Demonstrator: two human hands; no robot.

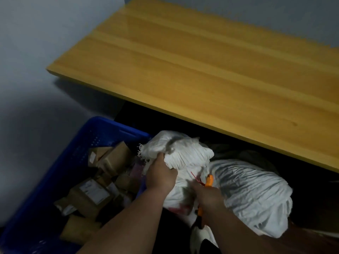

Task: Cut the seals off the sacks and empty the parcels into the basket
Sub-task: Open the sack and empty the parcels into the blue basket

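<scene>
My left hand (161, 176) grips the bunched top of a white woven sack (180, 154) just right of the blue basket (88, 142). A thin red seal (197, 178) is tied round the sack's neck below that bunch. My right hand (207, 195) holds an orange-handled cutter (209, 181) whose tip sits right at the seal. A second white sack (253, 195) lies to the right, partly under my right forearm. Several brown cardboard parcels (95, 191) lie in the basket.
A yellow wooden table (211, 70) fills the upper view, its front edge overhanging the dark space where the sacks lie. Grey floor (27, 70) stretches to the left of the basket and table.
</scene>
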